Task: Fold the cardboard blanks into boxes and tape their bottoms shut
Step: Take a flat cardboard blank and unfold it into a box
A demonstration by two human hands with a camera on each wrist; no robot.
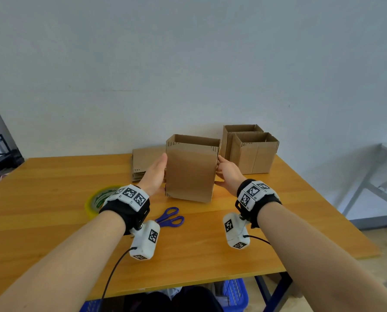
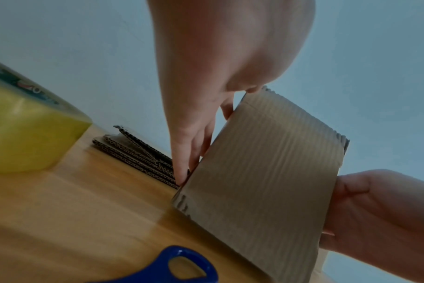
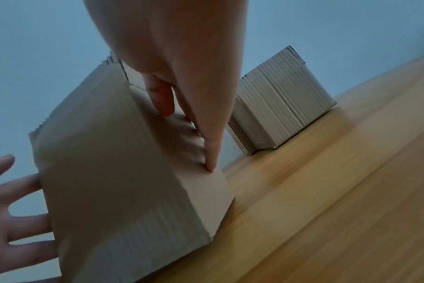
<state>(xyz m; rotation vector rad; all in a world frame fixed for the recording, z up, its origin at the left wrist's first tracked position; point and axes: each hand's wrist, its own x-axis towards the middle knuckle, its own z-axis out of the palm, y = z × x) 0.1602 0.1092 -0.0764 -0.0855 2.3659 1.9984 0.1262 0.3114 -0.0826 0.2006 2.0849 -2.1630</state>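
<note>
An open-topped cardboard box [image 1: 190,172] [image 2: 266,181] [image 3: 114,181] stands upright mid-table. My left hand [image 1: 155,174] [image 2: 194,134] lies flat against its left wall, fingers straight. On the opposite wall my right hand [image 1: 227,172] [image 3: 201,114] presses with straight fingers. The box is squeezed between both palms. Its bottom is hidden. Behind the box, at the left, lies a stack of flat blanks [image 1: 145,163] [image 2: 138,153]. A yellow tape roll [image 1: 97,198] [image 2: 24,130] sits left of my left wrist, and blue-handled scissors [image 1: 171,218] [image 2: 182,268] lie in front of the box.
Two folded boxes [image 1: 253,152] [image 3: 286,99] stand at the back right against the wall. The wooden table [image 1: 52,221] ends just past them on the right. A blue basket [image 1: 235,291] sits under the front edge; another table's frame [image 1: 379,176] stands farther right.
</note>
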